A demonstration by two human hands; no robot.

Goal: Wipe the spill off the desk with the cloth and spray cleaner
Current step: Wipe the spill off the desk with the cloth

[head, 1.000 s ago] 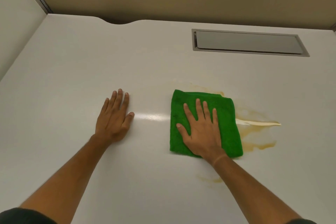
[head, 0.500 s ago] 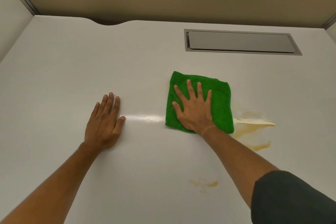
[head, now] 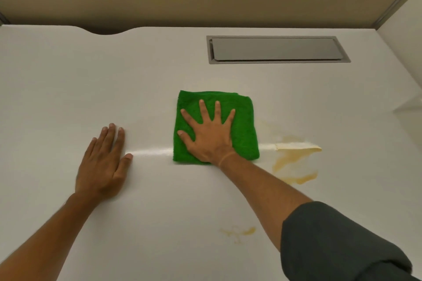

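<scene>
Fingers (head: 215,109) of right hand (head: 209,137) splay flat on green cloth (head: 244,125).

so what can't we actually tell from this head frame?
- Desk under the green cloth: hidden by the cloth and the right hand, so any spill beneath can't be judged.
- Spray cleaner: nowhere in the head view.
- Desk's near edge: cut off by the bottom of the frame.
- Under the flat left hand: hidden.

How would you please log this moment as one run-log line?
right hand: flat on folded green cloth | left hand: flat on white desk | yellow-brown spill: remains right of cloth
</scene>
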